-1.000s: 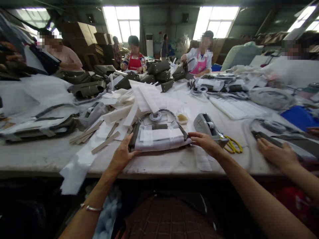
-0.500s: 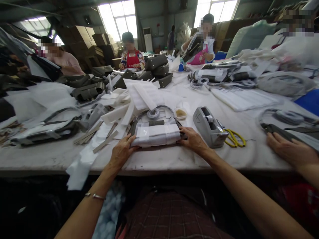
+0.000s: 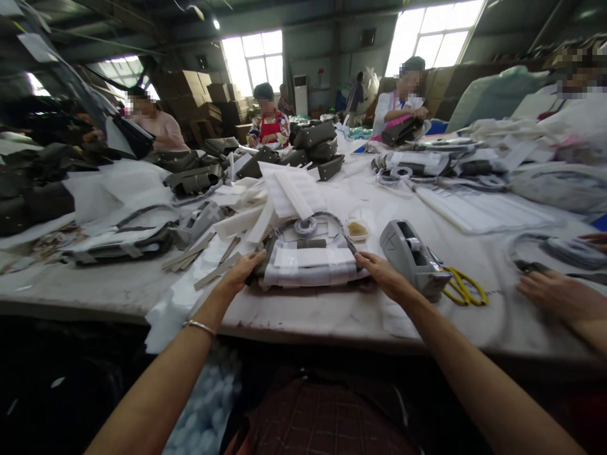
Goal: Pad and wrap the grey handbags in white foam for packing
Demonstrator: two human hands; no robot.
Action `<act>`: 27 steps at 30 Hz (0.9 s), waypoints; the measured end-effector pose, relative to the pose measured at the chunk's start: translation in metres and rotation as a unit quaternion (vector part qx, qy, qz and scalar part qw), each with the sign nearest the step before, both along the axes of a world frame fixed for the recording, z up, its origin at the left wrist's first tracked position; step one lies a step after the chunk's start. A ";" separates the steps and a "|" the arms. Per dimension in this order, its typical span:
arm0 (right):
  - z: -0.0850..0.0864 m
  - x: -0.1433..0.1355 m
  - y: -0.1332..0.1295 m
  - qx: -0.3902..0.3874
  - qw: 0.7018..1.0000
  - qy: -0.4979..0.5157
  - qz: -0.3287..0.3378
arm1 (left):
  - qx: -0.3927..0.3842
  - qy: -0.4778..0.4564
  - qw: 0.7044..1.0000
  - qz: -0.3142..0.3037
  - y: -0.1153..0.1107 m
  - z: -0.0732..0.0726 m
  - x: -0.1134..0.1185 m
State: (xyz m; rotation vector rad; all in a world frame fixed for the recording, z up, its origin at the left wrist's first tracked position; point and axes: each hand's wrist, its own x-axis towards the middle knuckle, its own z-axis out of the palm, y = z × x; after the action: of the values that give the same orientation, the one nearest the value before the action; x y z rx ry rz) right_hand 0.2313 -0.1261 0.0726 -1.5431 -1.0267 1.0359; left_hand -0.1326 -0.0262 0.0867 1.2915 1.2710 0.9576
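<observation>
The left hand (image 3: 246, 268), partly closed, grips the left end of the foam-wrapped handbag (image 3: 313, 262), which lies on the table (image 3: 303, 309) between both hands. The right hand (image 3: 382, 273), fingers loosely extended, touches its right end, just beside the tape dispenser (image 3: 411, 256).

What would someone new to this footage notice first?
Front and centre, the left hand and right hand hold either end of a dark bag wrapped in white sheeting. Just right of it, a grey tape dispenser sits beside bright yellow-handled scissors. Across the table, a red apron stands out.
</observation>
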 end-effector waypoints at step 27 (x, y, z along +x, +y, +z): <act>0.035 0.003 -0.055 0.001 0.948 0.317 -0.001 | -0.182 -0.271 0.945 0.035 -0.054 -0.002 -0.005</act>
State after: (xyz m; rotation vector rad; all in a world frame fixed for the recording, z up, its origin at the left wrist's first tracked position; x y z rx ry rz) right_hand 0.2341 -0.1812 0.1079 -1.0821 -0.5702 1.4034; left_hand -0.1374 -0.0802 0.0846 0.6355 0.9993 0.9834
